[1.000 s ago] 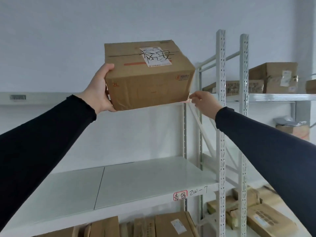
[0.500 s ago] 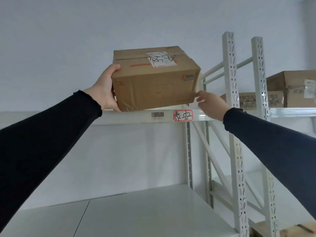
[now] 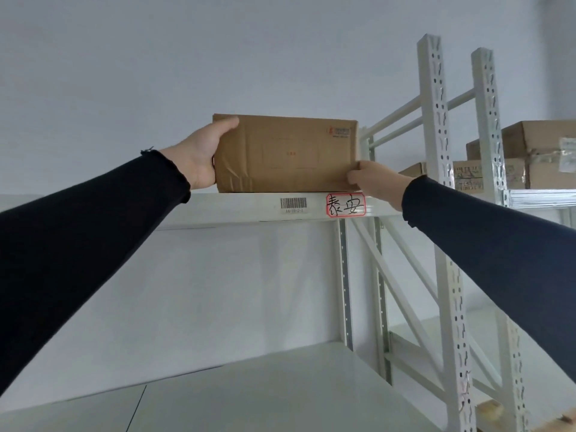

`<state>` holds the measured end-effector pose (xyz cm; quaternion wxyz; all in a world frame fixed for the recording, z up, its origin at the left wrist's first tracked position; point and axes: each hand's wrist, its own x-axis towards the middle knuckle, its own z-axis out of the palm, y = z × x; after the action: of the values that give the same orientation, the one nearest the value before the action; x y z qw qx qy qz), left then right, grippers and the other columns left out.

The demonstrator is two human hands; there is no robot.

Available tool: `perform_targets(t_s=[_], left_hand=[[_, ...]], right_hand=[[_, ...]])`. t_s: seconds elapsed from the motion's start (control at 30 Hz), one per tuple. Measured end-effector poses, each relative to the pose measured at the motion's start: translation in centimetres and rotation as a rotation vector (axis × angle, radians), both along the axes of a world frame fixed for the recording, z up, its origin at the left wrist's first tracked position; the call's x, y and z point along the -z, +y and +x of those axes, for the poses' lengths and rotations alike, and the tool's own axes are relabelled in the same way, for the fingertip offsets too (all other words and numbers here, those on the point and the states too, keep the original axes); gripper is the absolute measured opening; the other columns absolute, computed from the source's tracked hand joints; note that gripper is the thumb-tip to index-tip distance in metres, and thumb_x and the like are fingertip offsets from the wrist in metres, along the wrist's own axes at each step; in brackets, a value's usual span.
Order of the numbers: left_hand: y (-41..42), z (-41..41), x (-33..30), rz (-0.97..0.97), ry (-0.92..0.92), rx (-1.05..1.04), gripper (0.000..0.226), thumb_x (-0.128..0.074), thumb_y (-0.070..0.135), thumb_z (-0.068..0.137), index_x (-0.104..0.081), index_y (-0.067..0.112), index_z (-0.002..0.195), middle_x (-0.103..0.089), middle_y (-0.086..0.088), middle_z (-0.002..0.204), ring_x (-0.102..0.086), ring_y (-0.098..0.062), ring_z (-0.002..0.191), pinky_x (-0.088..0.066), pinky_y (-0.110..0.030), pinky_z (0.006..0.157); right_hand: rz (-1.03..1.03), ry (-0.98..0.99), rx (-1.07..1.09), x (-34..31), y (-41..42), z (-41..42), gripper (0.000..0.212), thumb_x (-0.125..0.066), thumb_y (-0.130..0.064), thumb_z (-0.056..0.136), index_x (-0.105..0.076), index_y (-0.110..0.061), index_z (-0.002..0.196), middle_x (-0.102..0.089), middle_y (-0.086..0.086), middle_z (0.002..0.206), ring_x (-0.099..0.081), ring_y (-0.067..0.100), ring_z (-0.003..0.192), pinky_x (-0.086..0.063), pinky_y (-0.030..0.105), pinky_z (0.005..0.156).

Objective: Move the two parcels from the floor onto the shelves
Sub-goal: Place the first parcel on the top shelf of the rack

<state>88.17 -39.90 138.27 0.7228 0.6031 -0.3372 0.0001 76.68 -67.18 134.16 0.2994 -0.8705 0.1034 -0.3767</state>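
Note:
A brown cardboard parcel (image 3: 285, 152) rests on the upper white shelf (image 3: 243, 207), its front face toward me and its top hidden. My left hand (image 3: 202, 154) grips its left end, thumb over the upper corner. My right hand (image 3: 378, 183) holds its lower right corner. The shelf's front beam carries a barcode sticker (image 3: 293, 204) and a red-framed handwritten label (image 3: 345, 205) just below the parcel. No second parcel is recognisable in view.
White perforated uprights (image 3: 436, 169) stand right of the parcel. Beyond them, a neighbouring shelf (image 3: 542, 196) holds several cardboard boxes (image 3: 539, 151). A lower white shelf board (image 3: 249, 394) spreads beneath. A pale wall lies behind.
The parcel went from tilted in the air to level on the upper shelf. Both hands followed it forward, and my view tipped upward so its top label is no longer seen.

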Motion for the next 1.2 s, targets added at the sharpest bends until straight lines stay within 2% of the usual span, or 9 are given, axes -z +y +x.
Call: perform_targets(t_s=[0.07, 0.13, 0.27, 0.37, 0.63, 0.8, 1.0, 1.1, 1.2], left_hand=[[-0.4, 1.0, 0.1, 0.044, -0.014, -0.036, 0.042, -0.06, 0.042, 0.103, -0.061, 0.024, 0.142, -0.068, -0.001, 0.144, -0.071, -0.021, 0.117, -0.06, -0.041, 0.082], [-0.2, 1.4, 0.0, 0.133, -0.092, -0.079, 0.048, -0.059, 0.044, 0.104, -0.053, 0.027, 0.148, -0.064, 0.003, 0.146, -0.068, -0.02, 0.12, -0.058, -0.04, 0.088], [0.4, 2.0, -0.6, 0.318, -0.299, -0.244, 0.048, -0.067, 0.037, 0.1, -0.051, 0.02, 0.142, -0.069, 0.006, 0.122, -0.068, -0.012, 0.101, -0.055, -0.031, 0.086], [0.6, 2.5, -1.1, 0.334, -0.363, -0.345, 0.046, -0.077, 0.028, 0.094, -0.049, 0.026, 0.131, -0.07, 0.007, 0.108, -0.07, -0.01, 0.094, -0.056, -0.028, 0.079], [-1.1, 5.4, -1.1, 0.446, -0.365, -0.416, 0.074, -0.081, 0.012, 0.09, -0.043, 0.021, 0.154, -0.072, -0.013, 0.128, -0.073, -0.03, 0.112, -0.059, -0.039, 0.09], [-1.8, 6.2, -0.5, 0.491, -0.302, -0.467, 0.075, -0.075, 0.002, 0.093, -0.041, 0.017, 0.157, -0.074, -0.006, 0.102, -0.074, -0.025, 0.093, -0.058, -0.028, 0.075], [-0.9, 5.4, 0.6, 0.601, -0.361, -0.623, 0.079, -0.078, 0.018, 0.093, -0.037, 0.015, 0.16, -0.061, -0.016, 0.142, -0.067, -0.031, 0.111, -0.056, -0.04, 0.094], [0.9, 3.1, 1.7, 0.722, -0.592, -0.807, 0.068, -0.071, 0.035, 0.096, -0.044, 0.017, 0.156, -0.056, -0.012, 0.152, -0.058, -0.033, 0.132, -0.046, -0.044, 0.109], [3.0, 0.6, 3.4, 0.777, -0.838, -0.911, 0.059, -0.06, 0.038, 0.101, -0.048, 0.013, 0.153, -0.052, -0.014, 0.156, -0.048, -0.035, 0.144, -0.039, -0.048, 0.116]], right_hand=[[0.031, 0.019, -0.047, 0.0, 0.0, -0.4, 0.026, -0.046, -0.019, 0.098, -0.055, -0.009, 0.12, -0.061, 0.009, 0.113, -0.058, 0.024, 0.102, -0.039, 0.036, 0.086], [0.065, 0.033, -0.102, 0.0, -0.4, -0.7, 0.024, -0.049, -0.026, 0.1, -0.055, -0.014, 0.12, -0.061, 0.002, 0.11, -0.058, 0.014, 0.091, -0.033, 0.03, 0.088], [0.023, 0.03, -0.126, 0.1, -2.3, 0.1, 0.038, -0.056, -0.041, 0.098, -0.059, -0.015, 0.125, -0.065, 0.0, 0.113, -0.058, 0.018, 0.099, -0.036, 0.028, 0.089], [-0.011, 0.01, -0.107, 0.0, -3.0, 1.1, 0.032, -0.058, -0.043, 0.096, -0.06, -0.017, 0.114, -0.066, -0.006, 0.096, -0.061, 0.01, 0.084, -0.042, 0.021, 0.076], [-0.104, 0.077, 0.046, -0.9, -4.5, 4.5, 0.037, -0.061, -0.038, 0.094, -0.069, -0.006, 0.112, -0.074, 0.009, 0.102, -0.069, 0.025, 0.093, -0.052, 0.035, 0.086], [-0.05, 0.128, 0.096, -1.2, -4.9, 6.1, 0.03, -0.065, -0.03, 0.093, -0.068, -0.005, 0.11, -0.075, 0.013, 0.097, -0.073, 0.029, 0.089, -0.059, 0.039, 0.081], [-0.284, -0.044, 0.324, -0.4, -4.6, 5.3, 0.032, -0.048, -0.026, 0.097, -0.068, -0.012, 0.116, -0.072, 0.007, 0.106, -0.066, 0.025, 0.089, -0.052, 0.031, 0.067], [-0.424, -0.239, 0.384, 1.2, -3.5, 4.1, 0.04, -0.04, -0.037, 0.097, -0.06, -0.02, 0.127, -0.065, 0.006, 0.124, -0.058, 0.029, 0.113, -0.046, 0.044, 0.092], [-0.493, -0.324, 0.338, 3.3, -0.8, 2.2, 0.041, -0.038, -0.037, 0.096, -0.056, -0.019, 0.128, -0.058, 0.007, 0.13, -0.047, 0.031, 0.125, -0.038, 0.048, 0.1]])
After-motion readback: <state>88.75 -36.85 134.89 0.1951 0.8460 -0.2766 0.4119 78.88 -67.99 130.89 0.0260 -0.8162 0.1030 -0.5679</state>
